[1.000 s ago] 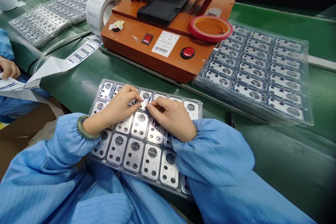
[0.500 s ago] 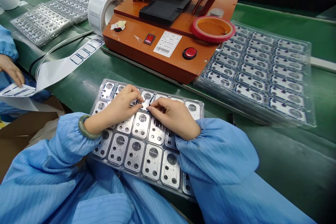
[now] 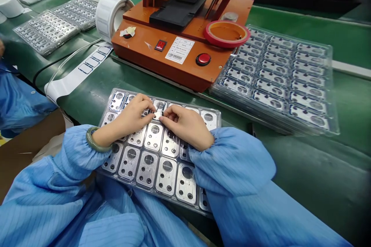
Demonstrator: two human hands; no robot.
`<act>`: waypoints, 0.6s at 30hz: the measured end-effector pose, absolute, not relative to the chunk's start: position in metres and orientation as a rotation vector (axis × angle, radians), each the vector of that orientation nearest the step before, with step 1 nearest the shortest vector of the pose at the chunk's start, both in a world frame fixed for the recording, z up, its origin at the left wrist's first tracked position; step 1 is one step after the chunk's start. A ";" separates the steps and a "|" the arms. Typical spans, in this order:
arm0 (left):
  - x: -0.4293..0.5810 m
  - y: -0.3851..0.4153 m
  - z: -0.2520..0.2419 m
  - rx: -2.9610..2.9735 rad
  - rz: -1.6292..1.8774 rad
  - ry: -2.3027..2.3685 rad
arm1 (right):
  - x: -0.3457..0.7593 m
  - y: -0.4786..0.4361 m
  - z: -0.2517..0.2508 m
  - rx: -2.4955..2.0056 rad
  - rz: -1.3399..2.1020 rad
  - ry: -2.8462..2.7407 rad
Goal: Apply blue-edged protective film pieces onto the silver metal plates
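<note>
A clear plastic tray (image 3: 116,179) of silvery metal plates, each with a round window and small dark holes, lies tilted in front of me. Both hands work over one plate (image 3: 158,115) in its far row. My left hand (image 3: 135,115) comes from the left, fingers closed at that plate's left edge. From the right, my right hand (image 3: 185,123) has its thumb and fingertips pinched together at the plate's right side, on a thin dark strip too small to make out clearly. Blue frames show around the plates at the far left corner.
Behind the tray stands an orange machine (image 3: 162,65) with a red tape roll (image 3: 227,34) on top. A stack of filled trays (image 3: 275,81) is on the right. A label roll (image 3: 108,17) and more trays (image 3: 48,29) stand left, near another person's sleeve (image 3: 23,96).
The view has shifted slightly. Both my hands stay at the same plate with small finger movements. The other person's hand has left the label strip at the left.
</note>
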State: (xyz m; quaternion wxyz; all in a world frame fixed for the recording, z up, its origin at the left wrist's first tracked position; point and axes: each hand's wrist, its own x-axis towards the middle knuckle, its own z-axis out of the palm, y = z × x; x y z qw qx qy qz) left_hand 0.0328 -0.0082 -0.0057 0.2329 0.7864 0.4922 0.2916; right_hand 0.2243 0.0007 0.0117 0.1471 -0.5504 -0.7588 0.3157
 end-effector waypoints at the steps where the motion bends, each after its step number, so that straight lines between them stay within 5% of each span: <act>1: 0.033 -0.008 -0.006 2.150 0.814 1.348 | 0.225 0.000 0.010 -1.576 0.932 -2.124; 18: 0.034 -0.013 0.003 2.076 1.129 1.316 | 0.221 -0.006 -0.004 -1.303 1.105 -1.534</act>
